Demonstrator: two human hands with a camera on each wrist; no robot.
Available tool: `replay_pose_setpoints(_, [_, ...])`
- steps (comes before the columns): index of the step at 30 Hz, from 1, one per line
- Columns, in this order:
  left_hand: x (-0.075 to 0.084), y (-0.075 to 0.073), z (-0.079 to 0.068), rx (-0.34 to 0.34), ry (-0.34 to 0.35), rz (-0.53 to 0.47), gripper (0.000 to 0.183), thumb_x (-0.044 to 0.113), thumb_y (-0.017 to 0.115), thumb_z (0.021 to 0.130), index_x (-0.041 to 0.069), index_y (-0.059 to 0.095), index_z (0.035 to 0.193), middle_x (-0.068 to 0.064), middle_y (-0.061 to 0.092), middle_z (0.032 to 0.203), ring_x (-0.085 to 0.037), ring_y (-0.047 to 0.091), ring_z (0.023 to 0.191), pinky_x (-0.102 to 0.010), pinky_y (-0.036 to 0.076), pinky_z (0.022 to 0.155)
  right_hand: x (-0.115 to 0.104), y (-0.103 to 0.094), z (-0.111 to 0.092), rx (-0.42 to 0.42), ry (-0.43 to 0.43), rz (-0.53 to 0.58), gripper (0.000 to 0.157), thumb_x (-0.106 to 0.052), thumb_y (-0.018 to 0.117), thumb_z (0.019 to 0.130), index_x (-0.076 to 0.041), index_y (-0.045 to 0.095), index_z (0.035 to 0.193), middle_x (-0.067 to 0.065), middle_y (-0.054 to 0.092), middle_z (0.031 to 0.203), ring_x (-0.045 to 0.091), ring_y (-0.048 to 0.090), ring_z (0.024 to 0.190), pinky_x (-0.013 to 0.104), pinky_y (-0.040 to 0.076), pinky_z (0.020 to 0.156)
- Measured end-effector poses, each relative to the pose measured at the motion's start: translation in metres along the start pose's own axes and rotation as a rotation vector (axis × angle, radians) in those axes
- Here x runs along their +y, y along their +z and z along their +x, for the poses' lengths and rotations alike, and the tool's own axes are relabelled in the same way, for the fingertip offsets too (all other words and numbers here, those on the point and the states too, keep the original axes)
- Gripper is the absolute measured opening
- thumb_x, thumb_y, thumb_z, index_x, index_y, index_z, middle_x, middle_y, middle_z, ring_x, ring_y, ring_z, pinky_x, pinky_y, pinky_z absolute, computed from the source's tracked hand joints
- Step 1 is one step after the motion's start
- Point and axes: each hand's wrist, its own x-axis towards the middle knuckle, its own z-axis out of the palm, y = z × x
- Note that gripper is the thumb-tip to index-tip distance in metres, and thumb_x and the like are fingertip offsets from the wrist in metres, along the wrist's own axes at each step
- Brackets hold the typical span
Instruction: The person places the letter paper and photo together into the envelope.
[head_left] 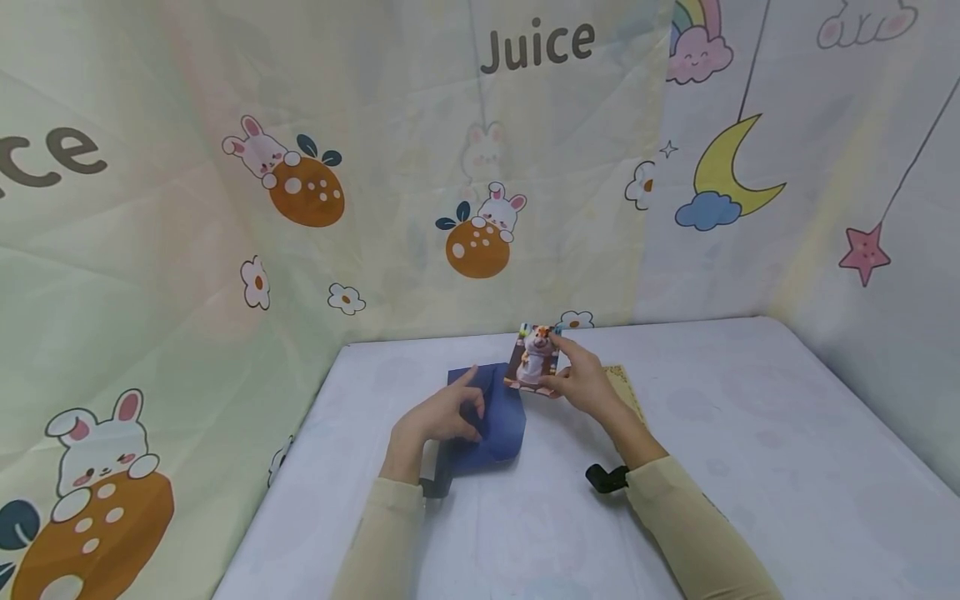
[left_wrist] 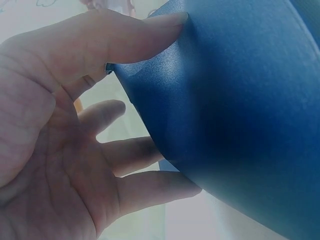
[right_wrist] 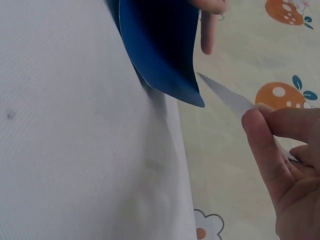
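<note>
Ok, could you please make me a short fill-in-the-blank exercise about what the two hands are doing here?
1. The left hand holds open a ____ envelope.
2. The right hand pinches a picture card that shows a ____.
3. The envelope lies on the white ____, and the card is not yet inside it.

Missing words: blue; hamster; table

Cream long sleeves [head_left: 390, 533], black wrist straps [head_left: 606, 477]
</note>
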Motion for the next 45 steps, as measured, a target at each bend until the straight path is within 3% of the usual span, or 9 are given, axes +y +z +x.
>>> replay_pose_setpoints(7, [0.000,0.000,0.000,0.000,0.003,0.012,0.034,0.011,0.092,0.073,0.026,0.063,0.084,-0.011,0.013,0.176,-0.041,0.038,0.151,-0.056,0.039,0.118,-0.003,-0.001,-0.001,-0.039,0.008,0.016,0.089,-0.004,0.077,0.091,-0.014,0.028,0.164,0.016,0.041,0.164,0.017,0.074,0.068,0.055,0.061,0.069])
replay_pose_setpoints(12, [0.000,-0.001,0.000,0.002,0.011,0.002,0.034,0.010,0.092,0.072,0.025,0.064,0.084,-0.013,0.014,0.175,-0.042,0.036,0.152,-0.057,0.037,0.119,-0.004,-0.002,0.001,-0.128,0.079,0.040,0.089,-0.009,0.080,0.089,-0.020,0.032,0.164,0.019,0.073,0.120,0.018,0.075,0.069,0.055,0.060,0.075])
replay_pose_setpoints(16, [0.000,0.000,0.000,0.002,0.007,0.006,0.034,0.010,0.092,0.072,0.025,0.063,0.084,-0.011,0.014,0.176,-0.041,0.038,0.150,-0.056,0.038,0.119,-0.004,-0.001,0.001,-0.189,0.114,0.071,0.091,-0.010,0.081,0.089,-0.021,0.031,0.164,0.012,0.078,0.092,0.020,0.075,0.070,0.055,0.059,0.079])
replay_pose_setpoints(19, [0.000,0.000,0.000,0.003,0.007,0.008,0.035,0.011,0.092,0.072,0.025,0.063,0.084,-0.010,0.013,0.176,-0.040,0.039,0.149,-0.055,0.038,0.118,-0.004,-0.001,0.000,-0.213,0.116,0.087,0.092,-0.007,0.081,0.089,-0.020,0.030,0.164,0.009,0.079,0.088,0.020,0.075,0.070,0.054,0.059,0.078])
replay_pose_setpoints(25, [-0.001,-0.001,0.000,0.001,0.004,0.005,0.034,0.011,0.092,0.073,0.026,0.063,0.084,-0.013,0.013,0.176,-0.041,0.039,0.150,-0.056,0.038,0.118,-0.003,-0.001,0.000,-0.263,0.135,0.080,0.093,-0.007,0.079,0.089,-0.021,0.028,0.165,0.011,0.079,0.090,0.022,0.075,0.071,0.050,0.058,0.077])
replay_pose_setpoints(32, [0.001,0.000,-0.001,0.000,-0.002,0.008,0.032,0.011,0.091,0.074,0.024,0.064,0.086,-0.013,0.015,0.175,-0.044,0.035,0.153,-0.059,0.035,0.120,-0.001,0.002,-0.002,-0.327,0.100,0.059,0.093,-0.005,0.082,0.085,-0.017,0.033,0.163,0.019,0.076,0.102,0.022,0.074,0.068,0.038,0.055,0.061])
replay_pose_setpoints(36, [0.002,-0.001,-0.002,0.000,0.003,0.013,0.031,0.011,0.091,0.074,0.023,0.064,0.087,-0.012,0.016,0.175,-0.045,0.034,0.153,-0.059,0.035,0.120,-0.002,0.004,-0.004,-0.357,0.093,0.066,0.091,-0.003,0.082,0.085,-0.016,0.036,0.162,0.023,0.072,0.118,0.022,0.074,0.067,0.043,0.062,0.066])
replay_pose_setpoints(41, [0.002,-0.001,-0.002,0.004,-0.001,0.014,0.033,0.011,0.091,0.074,0.025,0.064,0.086,-0.012,0.016,0.175,-0.045,0.035,0.153,-0.058,0.035,0.120,-0.005,0.007,-0.005,-0.383,0.099,0.094,0.090,0.001,0.081,0.084,-0.016,0.038,0.161,0.027,0.054,0.148,0.022,0.073,0.067,0.048,0.064,0.071])
replay_pose_setpoints(45, [0.002,0.000,-0.001,0.002,0.000,0.016,0.033,0.012,0.091,0.074,0.025,0.064,0.086,-0.012,0.017,0.175,-0.044,0.037,0.152,-0.058,0.037,0.120,-0.004,0.012,-0.005,-0.394,0.078,0.081,0.090,0.003,0.081,0.083,-0.013,0.038,0.161,0.026,0.047,0.155,0.021,0.073,0.066,0.045,0.064,0.068])
